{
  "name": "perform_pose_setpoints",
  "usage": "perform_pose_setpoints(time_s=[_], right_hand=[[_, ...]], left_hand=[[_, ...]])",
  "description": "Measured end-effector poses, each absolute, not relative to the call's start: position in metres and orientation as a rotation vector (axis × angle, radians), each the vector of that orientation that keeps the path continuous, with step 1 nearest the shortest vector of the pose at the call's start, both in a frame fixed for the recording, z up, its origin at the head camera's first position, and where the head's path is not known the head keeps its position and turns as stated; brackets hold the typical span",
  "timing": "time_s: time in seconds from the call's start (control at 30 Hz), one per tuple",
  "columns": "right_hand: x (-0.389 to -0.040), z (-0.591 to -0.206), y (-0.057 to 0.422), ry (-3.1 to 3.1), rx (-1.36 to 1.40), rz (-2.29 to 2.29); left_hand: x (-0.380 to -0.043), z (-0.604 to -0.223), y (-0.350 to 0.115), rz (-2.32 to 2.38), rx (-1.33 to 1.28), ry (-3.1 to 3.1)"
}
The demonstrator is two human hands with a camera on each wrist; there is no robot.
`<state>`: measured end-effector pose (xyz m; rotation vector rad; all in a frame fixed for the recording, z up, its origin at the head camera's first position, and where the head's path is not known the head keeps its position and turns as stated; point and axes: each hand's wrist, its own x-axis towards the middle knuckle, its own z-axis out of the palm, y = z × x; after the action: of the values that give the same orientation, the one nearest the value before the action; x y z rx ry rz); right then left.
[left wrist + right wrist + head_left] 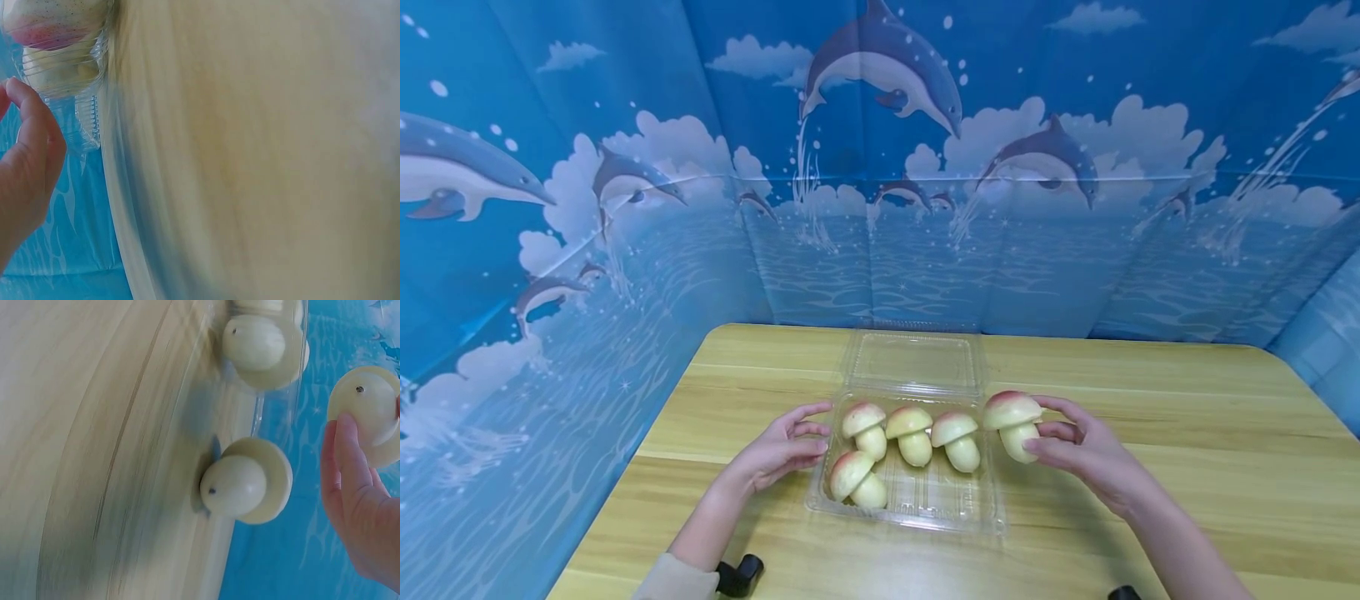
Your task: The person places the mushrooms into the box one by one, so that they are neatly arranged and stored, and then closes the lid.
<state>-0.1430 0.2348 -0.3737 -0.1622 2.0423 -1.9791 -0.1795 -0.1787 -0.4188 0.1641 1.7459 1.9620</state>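
My right hand point(1086, 454) grips an artificial mushroom point(1011, 421) with a pale stem and red-tinted cap, just past the right edge of a clear plastic container point(917, 504). The right wrist view shows this held mushroom point(365, 403) raised above another mushroom point(234, 487) on the table, which the head view does not show. Several more mushrooms lie inside the container: three in a row, the middle one point(912, 437) among them, and one at front left point(859, 482). My left hand point(778, 450) has loosely bent fingers, their tips right at the container's left edge.
Hinged at the back, the container's clear lid point(917, 360) lies folded back toward the table's far edge. The wooden table point(1210, 450) has rounded back corners. Behind it hangs a blue dolphin-print curtain point(925, 250). A black object point(741, 575) shows at the left wrist.
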Motion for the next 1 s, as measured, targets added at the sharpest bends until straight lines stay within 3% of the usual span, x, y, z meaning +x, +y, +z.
perform_pose_setpoints(time_s=[1.0], right_hand=[[-0.139,-0.383,0.17,2.012,-0.3,-1.849]], left_hand=[[-0.18,-0.42,-0.179,1.96,0.159,1.761]])
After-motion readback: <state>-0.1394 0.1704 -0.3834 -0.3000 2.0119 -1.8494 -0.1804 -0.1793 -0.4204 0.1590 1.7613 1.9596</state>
